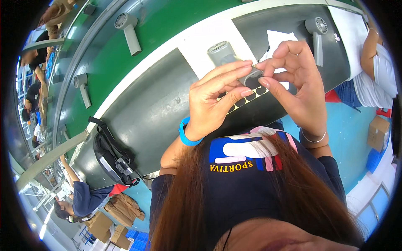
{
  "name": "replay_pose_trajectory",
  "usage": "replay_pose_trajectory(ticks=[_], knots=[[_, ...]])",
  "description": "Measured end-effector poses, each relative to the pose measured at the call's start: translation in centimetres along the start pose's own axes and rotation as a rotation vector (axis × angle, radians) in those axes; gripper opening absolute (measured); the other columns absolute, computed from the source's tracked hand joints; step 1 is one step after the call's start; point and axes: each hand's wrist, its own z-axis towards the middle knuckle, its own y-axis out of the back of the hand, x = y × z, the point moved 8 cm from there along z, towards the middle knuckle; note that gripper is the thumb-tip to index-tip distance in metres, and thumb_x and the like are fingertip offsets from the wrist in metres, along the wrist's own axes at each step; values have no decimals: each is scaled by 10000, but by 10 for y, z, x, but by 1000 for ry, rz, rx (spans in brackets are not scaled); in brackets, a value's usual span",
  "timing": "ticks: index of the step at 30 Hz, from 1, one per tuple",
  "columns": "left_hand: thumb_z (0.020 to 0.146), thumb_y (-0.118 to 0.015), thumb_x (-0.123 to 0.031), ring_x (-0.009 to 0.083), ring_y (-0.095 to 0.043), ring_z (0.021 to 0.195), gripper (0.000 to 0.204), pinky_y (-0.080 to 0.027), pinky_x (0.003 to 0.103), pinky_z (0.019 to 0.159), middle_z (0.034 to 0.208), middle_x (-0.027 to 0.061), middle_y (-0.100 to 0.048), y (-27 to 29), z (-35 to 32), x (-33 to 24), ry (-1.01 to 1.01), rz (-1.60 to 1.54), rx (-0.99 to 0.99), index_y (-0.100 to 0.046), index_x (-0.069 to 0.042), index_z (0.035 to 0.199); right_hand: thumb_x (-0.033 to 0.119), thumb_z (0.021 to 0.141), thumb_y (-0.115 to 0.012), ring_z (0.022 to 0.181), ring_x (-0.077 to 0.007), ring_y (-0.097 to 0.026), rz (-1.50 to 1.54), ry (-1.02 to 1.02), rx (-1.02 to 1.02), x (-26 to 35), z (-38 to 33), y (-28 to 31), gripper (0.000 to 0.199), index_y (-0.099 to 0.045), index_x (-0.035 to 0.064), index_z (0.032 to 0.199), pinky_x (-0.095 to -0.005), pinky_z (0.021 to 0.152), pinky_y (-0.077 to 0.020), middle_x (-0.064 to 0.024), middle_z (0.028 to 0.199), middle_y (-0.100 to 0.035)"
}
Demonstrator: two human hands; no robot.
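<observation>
A grey handheld fan (pixel 220 49) lies tilted over the bench, its round grille away from me and its handle end toward me. My left hand (pixel 211 98), with a blue wristband, grips that handle between thumb and fingers. At the handle's end shows a dark round sticker (pixel 253 80). My right hand (pixel 299 81) pinches at the sticker's edge with thumb and forefinger; the other fingers are curled. Just beneath both hands, partly covered by them, is a pale sheet of round black stickers (pixel 239 103).
More grey fans (pixel 129 31) lie along the green conveyor belt (pixel 161 23), and another fan (pixel 318 39) is on the bench at right. White paper (pixel 280 38) lies beyond my right hand. A black strapped bag (pixel 111 154) sits at left. Co-workers (pixel 90 198) are on both sides.
</observation>
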Motion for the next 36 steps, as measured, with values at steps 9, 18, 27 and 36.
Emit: replay_pose_trajectory(ticks=[9,18,27,36], knots=[[802,-662,71,144,-642,843,358,-570,264,731,1190,153,-605,0,1,-2,-2,-7,7,-634,10,1153,-92,785,-632,927,-154,-636,-19,12,-32,3,-1,-1,391,-426,39,1091,-242,760,-525,-59,894,-583],[794,-646,112,90,-616,792,328,-535,217,695,1169,142,-613,-1,-2,1,38,-96,-81,-646,28,1112,-90,778,-636,886,-147,-645,-127,61,-40,11,-2,-3,397,-441,31,1103,-244,741,-519,-58,877,-592],[785,-648,121,81,-615,797,324,-532,212,715,1153,131,-616,-4,-5,1,68,-131,-89,-649,21,1093,-43,794,-636,798,-182,-649,-366,180,-94,22,-11,-3,378,-469,20,1126,-271,695,-489,-78,824,-631],[783,-647,124,82,-619,802,327,-533,208,710,1151,129,-614,-2,0,4,49,-68,-75,-646,22,1094,-29,753,-678,771,-197,-623,-613,213,-67,24,-6,-5,403,-487,16,1104,-290,679,-486,-88,950,-614]])
